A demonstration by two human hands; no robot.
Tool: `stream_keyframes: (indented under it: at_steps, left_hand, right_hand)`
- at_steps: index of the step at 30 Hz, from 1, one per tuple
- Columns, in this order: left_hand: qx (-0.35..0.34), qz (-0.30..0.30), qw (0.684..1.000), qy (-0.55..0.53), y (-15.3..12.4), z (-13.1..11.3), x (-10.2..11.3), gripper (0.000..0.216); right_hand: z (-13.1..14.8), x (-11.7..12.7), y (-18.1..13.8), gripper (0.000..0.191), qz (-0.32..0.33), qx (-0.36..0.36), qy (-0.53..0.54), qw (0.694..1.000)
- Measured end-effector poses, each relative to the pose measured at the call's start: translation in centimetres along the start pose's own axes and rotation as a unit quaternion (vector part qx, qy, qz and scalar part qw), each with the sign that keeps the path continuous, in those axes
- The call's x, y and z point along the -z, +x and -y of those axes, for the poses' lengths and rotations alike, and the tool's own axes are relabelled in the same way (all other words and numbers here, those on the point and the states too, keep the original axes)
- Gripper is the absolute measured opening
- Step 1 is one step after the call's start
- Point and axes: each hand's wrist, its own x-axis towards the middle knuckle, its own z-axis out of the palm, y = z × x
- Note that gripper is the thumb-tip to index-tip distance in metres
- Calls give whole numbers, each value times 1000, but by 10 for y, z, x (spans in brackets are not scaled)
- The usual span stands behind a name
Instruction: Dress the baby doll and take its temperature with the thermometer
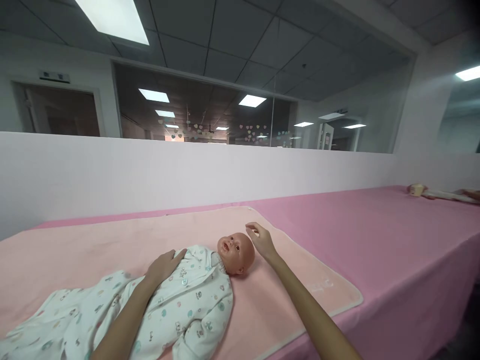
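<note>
A baby doll (237,254) lies on its back across a peach mat (285,280), its bald head toward the right. It wears a white printed baby suit (187,310) with long sleeves and a small button at the front. My left hand (164,267) rests flat on the doll's belly, fingers stretched out over the cloth. Beside the top of the doll's head is my right hand (260,239), its fingers loosely curved and apart, with nothing held. Whether its fingertips touch the head, I cannot tell.
A pink cloth (375,240) covers the long table under the mat. At the far right end lies another object with a pale yellow part (417,189), too small to name. A low white wall (187,175) with a wide window above it borders the table's back.
</note>
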Motion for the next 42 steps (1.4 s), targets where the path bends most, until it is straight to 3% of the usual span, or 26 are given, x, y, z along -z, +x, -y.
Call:
stream_keyframes:
  at_steps: [4,8,21,33,42]
  left_hand:
    - [5,-11,1000,-12,-4,1,0,53]
    - [6,-33,999,-8,-9,-1,0,51]
    - [1,-56,998,20,-15,-3,1,48]
    - [-11,-48,999,11,-14,0,3,46]
    - [-8,-44,999,17,-16,-2,4,47]
  right_hand:
    - [-4,-9,30,34,203,-109,169,958]
    - [-10,-21,37,31,273,-130,227,926]
    - [-7,-26,31,31,286,-103,191,933]
    - [-10,-11,10,31,233,-109,223,940]
    - [-13,-15,8,28,210,-94,231,945]
